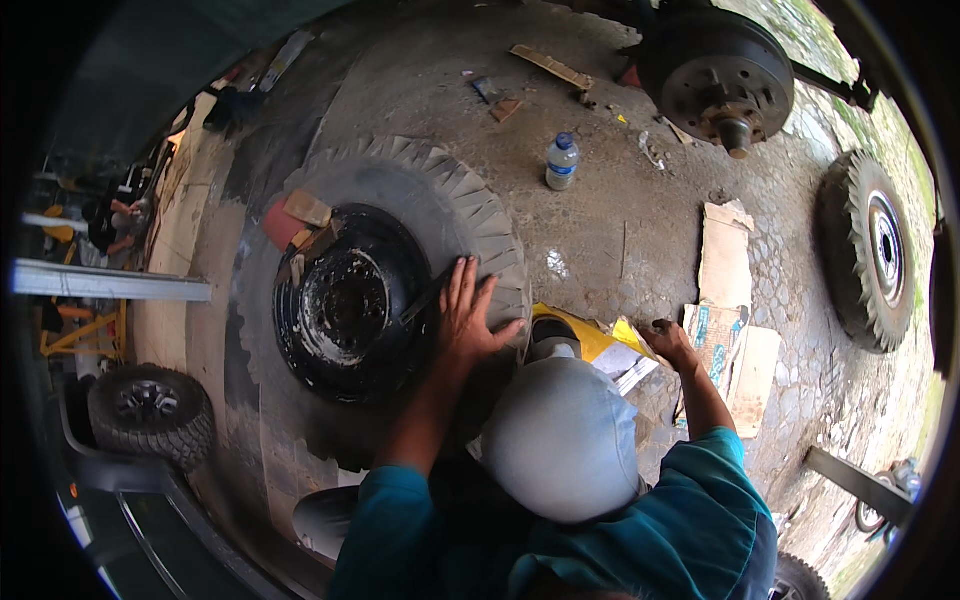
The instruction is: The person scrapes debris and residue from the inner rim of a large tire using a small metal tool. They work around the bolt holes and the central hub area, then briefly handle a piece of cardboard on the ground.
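A large tyre (pixel 492 225) with a black, dirt-streaked rim (pixel 405 260) lies on its side in front of me. My left hand (pixel 468 312) rests flat on its sidewall at the right, fingers spread. A thin dark bar (pixel 424 300) sticks out from the rim beside this hand; its kind is unclear. To the right, my right hand (pixel 674 346) is closed at the edge of a yellow and white sheet (pixel 590 340), pinching its corner. My bent knee (pixel 560 440) hides part of the sheet. Wooden blocks (pixel 308 208) sit at the rim's upper left.
Flattened cardboard (pixel 725 260) lies right of my right hand. A water bottle (pixel 562 162) stands beyond the tyre. A wheel hub (pixel 720 85) hangs at the upper right, with another large wheel (pixel 880 250) below it. A smaller wheel (pixel 150 415) is at the left.
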`<state>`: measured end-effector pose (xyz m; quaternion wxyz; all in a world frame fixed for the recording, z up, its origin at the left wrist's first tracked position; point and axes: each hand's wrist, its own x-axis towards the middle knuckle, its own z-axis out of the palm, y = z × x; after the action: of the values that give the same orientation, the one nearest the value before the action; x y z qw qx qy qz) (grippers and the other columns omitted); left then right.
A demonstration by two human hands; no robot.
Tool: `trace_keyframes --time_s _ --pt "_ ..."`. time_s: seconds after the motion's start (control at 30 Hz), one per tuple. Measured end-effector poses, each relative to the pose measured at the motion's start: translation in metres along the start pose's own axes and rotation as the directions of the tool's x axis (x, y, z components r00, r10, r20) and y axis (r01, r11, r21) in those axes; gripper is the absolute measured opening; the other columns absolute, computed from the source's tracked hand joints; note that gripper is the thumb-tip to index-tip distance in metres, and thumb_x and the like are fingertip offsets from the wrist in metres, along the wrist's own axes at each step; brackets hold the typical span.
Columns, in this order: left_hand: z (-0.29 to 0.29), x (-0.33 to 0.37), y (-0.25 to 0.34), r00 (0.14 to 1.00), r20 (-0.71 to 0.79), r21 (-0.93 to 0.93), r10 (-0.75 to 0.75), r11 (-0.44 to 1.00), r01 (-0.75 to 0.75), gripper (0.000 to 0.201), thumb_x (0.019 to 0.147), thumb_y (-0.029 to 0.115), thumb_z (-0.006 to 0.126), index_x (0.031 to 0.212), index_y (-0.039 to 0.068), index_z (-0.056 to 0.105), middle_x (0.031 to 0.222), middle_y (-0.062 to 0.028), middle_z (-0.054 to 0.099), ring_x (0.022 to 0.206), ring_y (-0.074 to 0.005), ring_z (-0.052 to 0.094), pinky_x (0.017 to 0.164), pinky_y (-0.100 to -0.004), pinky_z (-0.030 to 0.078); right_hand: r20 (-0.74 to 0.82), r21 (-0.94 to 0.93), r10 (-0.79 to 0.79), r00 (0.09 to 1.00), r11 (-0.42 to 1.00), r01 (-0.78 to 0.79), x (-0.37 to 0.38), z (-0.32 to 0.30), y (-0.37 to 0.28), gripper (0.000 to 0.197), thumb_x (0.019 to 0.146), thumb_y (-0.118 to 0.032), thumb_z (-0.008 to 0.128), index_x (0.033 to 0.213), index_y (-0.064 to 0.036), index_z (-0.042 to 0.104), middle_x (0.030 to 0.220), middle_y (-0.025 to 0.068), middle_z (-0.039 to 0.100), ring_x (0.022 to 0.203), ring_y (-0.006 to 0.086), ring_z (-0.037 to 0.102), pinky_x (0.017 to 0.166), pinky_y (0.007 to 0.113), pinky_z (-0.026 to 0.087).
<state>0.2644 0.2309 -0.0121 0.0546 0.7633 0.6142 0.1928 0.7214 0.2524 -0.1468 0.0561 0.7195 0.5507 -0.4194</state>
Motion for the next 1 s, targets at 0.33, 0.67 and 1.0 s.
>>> trace_keyframes --time_s 0.33,0.67,1.0 --pt "0.003 0.002 0.001 0.995 -0.023 0.012 -0.102 0.995 0.102 0.090 0.082 0.060 0.081 0.144 -0.001 0.060 0.166 -0.0316 0.037 0.155 -0.0488 0.033 0.122 -0.0647 0.029 0.203 -0.004 -0.022 0.979 1.000 0.023 0.067 -0.019 0.039 0.065 0.097 -0.058 0.064 0.135 -0.0060 0.074 0.132 0.0240 0.073 0.128 0.0376 0.068 0.109 0.043 0.052" --pt "-0.005 -0.001 0.002 0.994 -0.025 -0.040 -0.110 0.993 0.109 0.082 0.082 0.051 0.085 0.141 -0.002 0.062 0.165 -0.0314 0.038 0.153 -0.0495 0.037 0.123 -0.0615 0.031 -0.043 0.186 -0.222 0.974 0.956 0.226 0.076 -0.061 0.011 0.065 0.103 -0.056 0.062 0.134 -0.0002 0.072 0.128 0.0269 0.074 0.125 0.0375 0.070 0.105 0.043 0.053" --pt "-0.018 -0.045 -0.020 0.969 -0.091 -0.115 -0.230 0.969 0.219 0.075 0.087 0.052 0.082 0.141 0.003 0.064 0.165 -0.0236 0.043 0.154 -0.0425 0.040 0.124 -0.0540 0.035 -0.006 0.275 -0.325 0.946 0.909 0.313 0.042 -0.117 -0.088 0.068 0.109 -0.056 0.055 0.136 0.0053 0.068 0.126 0.0207 0.074 0.122 0.0286 0.067 0.107 0.038 0.048"
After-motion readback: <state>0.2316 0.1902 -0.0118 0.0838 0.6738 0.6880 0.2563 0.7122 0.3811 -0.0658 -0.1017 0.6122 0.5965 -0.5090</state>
